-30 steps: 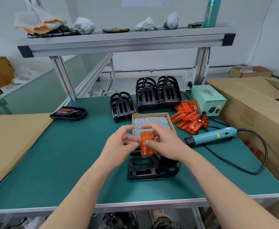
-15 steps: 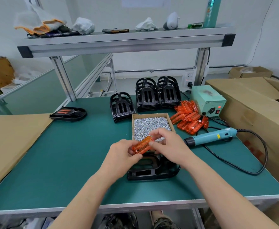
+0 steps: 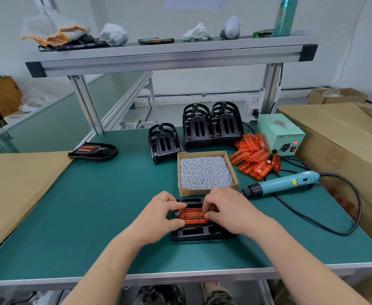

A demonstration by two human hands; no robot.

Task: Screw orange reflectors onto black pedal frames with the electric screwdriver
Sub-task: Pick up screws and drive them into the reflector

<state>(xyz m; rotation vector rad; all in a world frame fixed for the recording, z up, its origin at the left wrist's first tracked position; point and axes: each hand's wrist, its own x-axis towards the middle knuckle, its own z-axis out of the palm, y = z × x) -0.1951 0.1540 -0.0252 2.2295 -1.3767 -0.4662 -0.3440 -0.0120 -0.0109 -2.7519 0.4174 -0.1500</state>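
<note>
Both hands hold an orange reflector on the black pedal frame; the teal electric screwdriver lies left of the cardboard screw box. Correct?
No: the head view shows the teal electric screwdriver right of the cardboard screw box. The left hand and right hand do grip the orange reflector.

Bright, even overhead light, soft shadows (edges bow from wide-angle distortion); slightly soft focus.

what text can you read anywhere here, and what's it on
"LED": on the green power box.
Yellow label on the electric screwdriver: too small to read.
Print on the tall green can on the shelf: blurred.
</note>
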